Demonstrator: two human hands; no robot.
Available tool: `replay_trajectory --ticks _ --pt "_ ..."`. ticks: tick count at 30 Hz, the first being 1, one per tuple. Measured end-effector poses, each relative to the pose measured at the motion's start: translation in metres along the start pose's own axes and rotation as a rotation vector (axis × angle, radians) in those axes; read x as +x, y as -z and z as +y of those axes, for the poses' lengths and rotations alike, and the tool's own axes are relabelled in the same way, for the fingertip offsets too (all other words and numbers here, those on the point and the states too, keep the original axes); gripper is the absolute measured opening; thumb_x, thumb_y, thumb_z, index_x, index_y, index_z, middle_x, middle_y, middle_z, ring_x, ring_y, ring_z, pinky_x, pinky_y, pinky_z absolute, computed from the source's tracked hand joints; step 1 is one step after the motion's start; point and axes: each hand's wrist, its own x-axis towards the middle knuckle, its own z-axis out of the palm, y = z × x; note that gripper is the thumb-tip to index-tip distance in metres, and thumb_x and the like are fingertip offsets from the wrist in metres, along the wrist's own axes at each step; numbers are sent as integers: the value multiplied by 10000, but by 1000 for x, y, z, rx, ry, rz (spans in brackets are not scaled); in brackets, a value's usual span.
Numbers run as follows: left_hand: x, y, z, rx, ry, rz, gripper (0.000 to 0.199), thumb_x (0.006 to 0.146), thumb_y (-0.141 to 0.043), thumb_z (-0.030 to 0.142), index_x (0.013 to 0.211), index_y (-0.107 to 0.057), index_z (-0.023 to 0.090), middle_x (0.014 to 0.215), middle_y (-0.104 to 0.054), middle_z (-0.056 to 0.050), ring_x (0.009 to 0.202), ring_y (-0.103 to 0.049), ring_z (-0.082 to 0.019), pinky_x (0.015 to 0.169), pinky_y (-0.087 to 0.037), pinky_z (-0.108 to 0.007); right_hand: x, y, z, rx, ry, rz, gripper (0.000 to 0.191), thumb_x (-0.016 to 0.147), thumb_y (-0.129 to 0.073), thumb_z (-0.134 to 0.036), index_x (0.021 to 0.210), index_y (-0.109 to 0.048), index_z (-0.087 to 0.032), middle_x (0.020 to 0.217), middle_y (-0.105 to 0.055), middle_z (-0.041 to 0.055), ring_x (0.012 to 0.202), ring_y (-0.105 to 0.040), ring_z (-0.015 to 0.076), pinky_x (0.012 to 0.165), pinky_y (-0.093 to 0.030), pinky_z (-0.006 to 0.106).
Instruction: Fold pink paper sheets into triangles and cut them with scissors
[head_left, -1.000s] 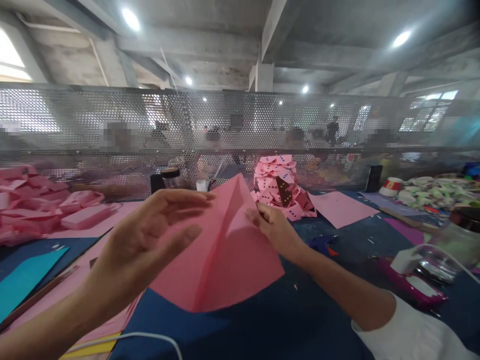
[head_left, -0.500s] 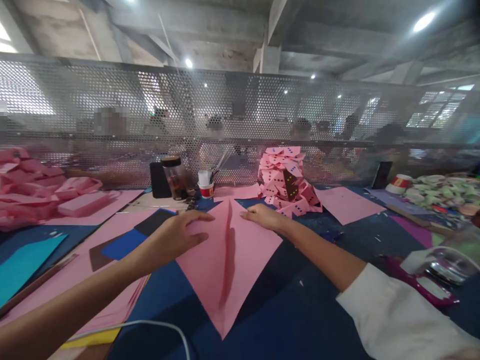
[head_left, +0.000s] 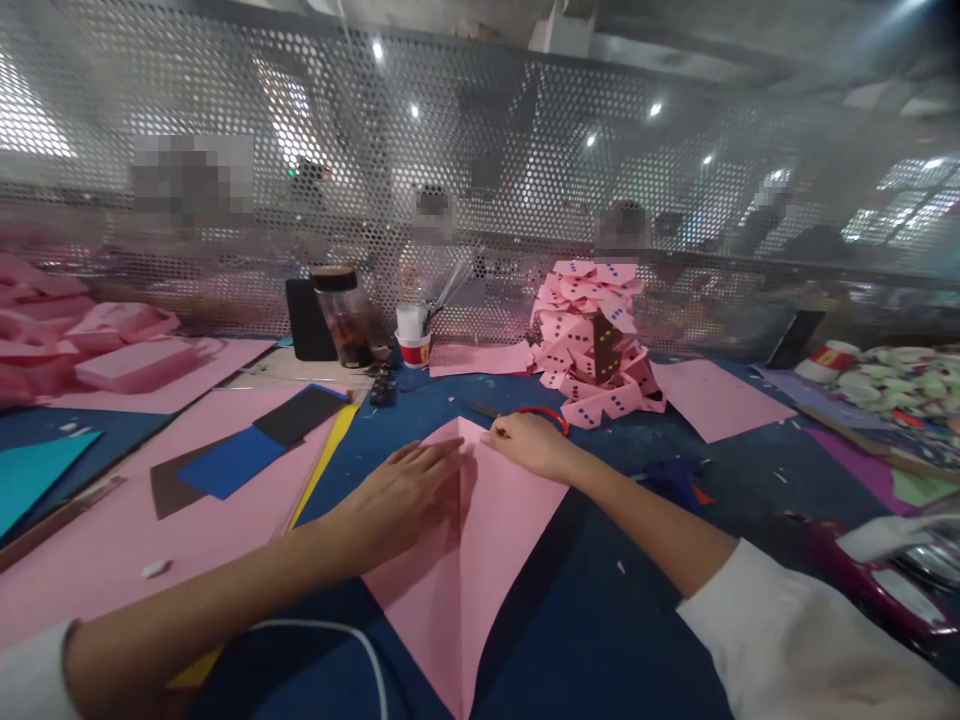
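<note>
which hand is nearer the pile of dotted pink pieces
Right. The right hand is at the far edge of the creased pink sheet, left of the pile and closer in; the left hand is over the sheet, farther left.

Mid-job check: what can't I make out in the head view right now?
All in the head view:
Pink sheet: near tip cut off by the bottom edge; part of its left half hidden under the left hand.
Right hand: whether it pinches or presses the sheet, hidden by the hand itself.
Red-handled tool: middle hidden behind the right hand.
People: blurred behind the perforated screen.
</note>
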Motion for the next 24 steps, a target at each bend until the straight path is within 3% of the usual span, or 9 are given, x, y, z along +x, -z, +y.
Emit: replay_trajectory --ticks 4,7,10,12,16,20,22,24 --pt "5 -10 9 18 -31 8 496 1012 -495 430 1462 -495 223 1518 -539 -106 1385 -496 -286 1177 -322 -484 -9 6 7 -109 -50 53 349 1033 -410 -329 928 -720 -208 980 -766 95 942 -697 240 731 -389 297" --pt "2 -14 9 24 -45 47 486 1017 -492 423 1463 -498 232 1517 -539 -102 1393 -480 -291 1184 -298 -498 -16 13 24 -160 -103 75 213 980 -537 -349 999 -695 -208 1038 -747 87 950 -689 240 723 -390 295" --pt "0 -14 9 1 -37 51 501 1010 -508 413 1482 -480 245 1522 -533 -99 1398 -472 -295 1196 -283 -511 -21 19 39 -202 -112 48 287 870 -706 -432 1053 -673 -213 1100 -709 77 967 -674 241 718 -398 287" --pt "-1 -13 9 -11 -22 40 522 1007 -510 420 1500 -458 256 1534 -520 -92 1407 -460 -300 1203 -272 -530 -21 20 46 -240 -107 36 305 868 -719 -425 1082 -661 -216 1123 -682 74 962 -667 231 720 -404 286" --pt "-1 -10 11 -9 -13 18 505 1010 -504 384 1499 -460 266 1542 -511 -81 1410 -455 -294 1207 -272 -540 -15 14 51 -250 -79 50 142 927 -660 -290 1053 -664 -224 1076 -674 47 917 -662 196 733 -413 288" --pt "0 -9 11 -27 -29 45 492 1002 -524 366 1478 -474 252 1517 -538 -73 1399 -466 -271 1209 -301 -507 -10 2 47 -327 -36 255 156 984 -543 -167 1078 -664 -195 1129 -655 87 1076 -616 228 841 -425 314" --pt "0 -10 11 -30 -23 48 486 1004 -522 367 1474 -474 253 1517 -540 -61 1401 -464 -265 1209 -306 -507 -10 -4 39 -317 4 368 157 1004 -514 -183 1032 -669 -183 1111 -659 98 1088 -602 228 883 -424 321" --pt "0 -12 11 -36 -20 49 480 1006 -514 369 1472 -474 259 1517 -541 -52 1399 -469 -265 1208 -310 -513 -11 -10 29 -198 43 358 138 1004 -543 -245 962 -668 -205 1034 -686 56 1009 -622 198 853 -431 300"
